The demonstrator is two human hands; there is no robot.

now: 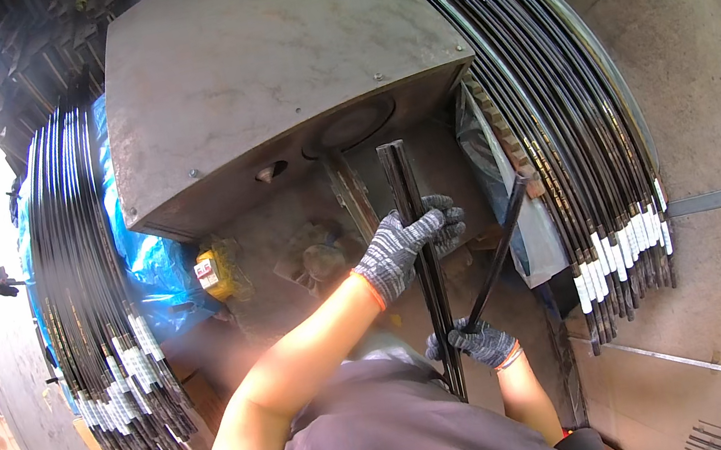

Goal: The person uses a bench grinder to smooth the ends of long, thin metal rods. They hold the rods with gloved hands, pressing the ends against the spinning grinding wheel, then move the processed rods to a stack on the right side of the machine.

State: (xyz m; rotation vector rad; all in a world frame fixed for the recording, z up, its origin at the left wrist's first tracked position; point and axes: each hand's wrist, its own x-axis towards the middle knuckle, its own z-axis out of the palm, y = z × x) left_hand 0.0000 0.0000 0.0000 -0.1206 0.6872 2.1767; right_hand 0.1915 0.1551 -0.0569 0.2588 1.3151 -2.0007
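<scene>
Both my hands wear grey knitted gloves. My left hand (405,246) is closed around a bundle of long black rods (436,298), which stands roughly lengthwise in front of my body. Lower down, my right hand (480,345) is closed on a single black rod (502,248) that slants up to the right, apart from the bundle at its top. The fingers of my right hand also reach to the bundle's lower part. Beyond the bundle's upper end is a grey metal housing (273,57) with a round opening in its underside.
Rows of black rods with white labels lie at the left (80,274) and at the right (544,115). Blue plastic sheeting (158,270) hangs beside the left row. A yellow object (219,272) sits below the housing. At the right is concrete floor (679,63).
</scene>
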